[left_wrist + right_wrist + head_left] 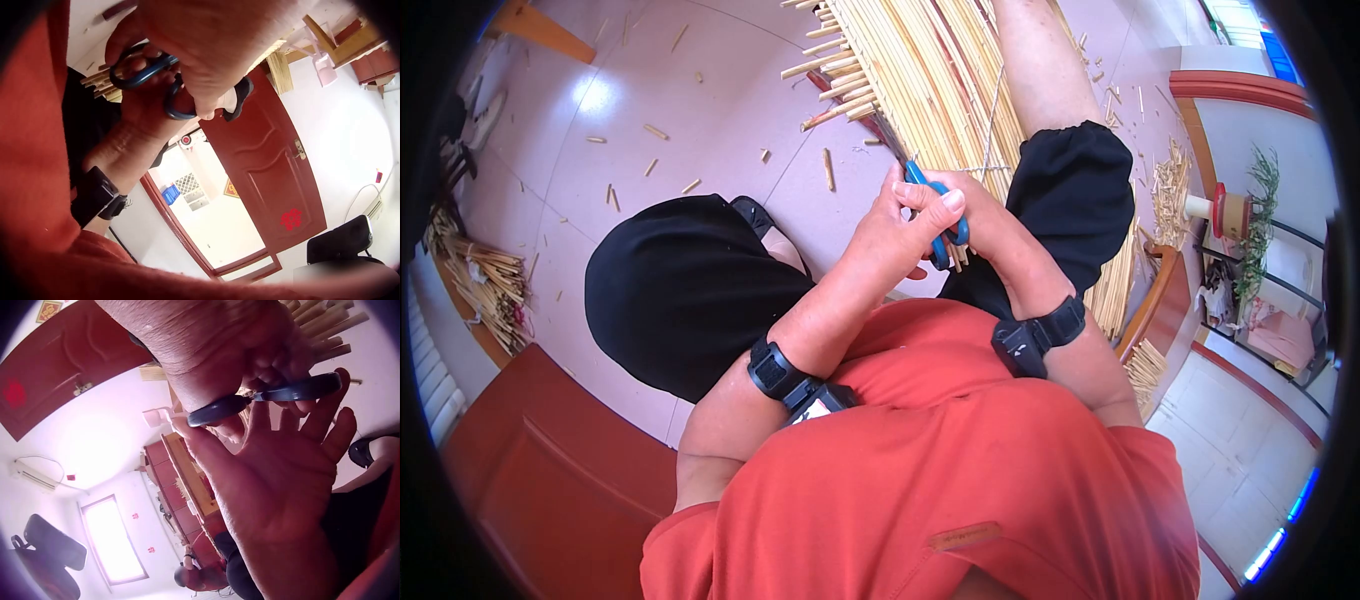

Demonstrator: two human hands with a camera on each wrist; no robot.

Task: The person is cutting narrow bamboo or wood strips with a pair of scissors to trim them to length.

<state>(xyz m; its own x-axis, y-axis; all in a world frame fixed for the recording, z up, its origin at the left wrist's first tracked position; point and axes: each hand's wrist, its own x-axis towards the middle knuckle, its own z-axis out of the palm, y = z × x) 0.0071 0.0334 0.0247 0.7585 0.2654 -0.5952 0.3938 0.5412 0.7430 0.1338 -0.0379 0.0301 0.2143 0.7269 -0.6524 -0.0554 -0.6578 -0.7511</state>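
A pair of scissors with blue handles [915,173] is held by my left hand [885,228], the thumb lying over the handles. The blades point away from the body, along the edge of a bound mat of pale dry stalks [930,90]. In the right wrist view the left palm [275,481] faces the camera, with the handle loops [219,411] spread wide across thumb and fingers. Close beside it, my right hand [980,205] curls round stalks at the mat's lower end, its fingertips partly hidden. Short stalk ends [103,84] stick out by that fist.
The mat lies against a bare leg [1050,70] and a black trouser knee [1075,190]. Cut stalk pieces [828,170] litter the tiled floor. A stalk bundle [485,275] lies at far left, and a wooden bench [1150,310] stands at right.
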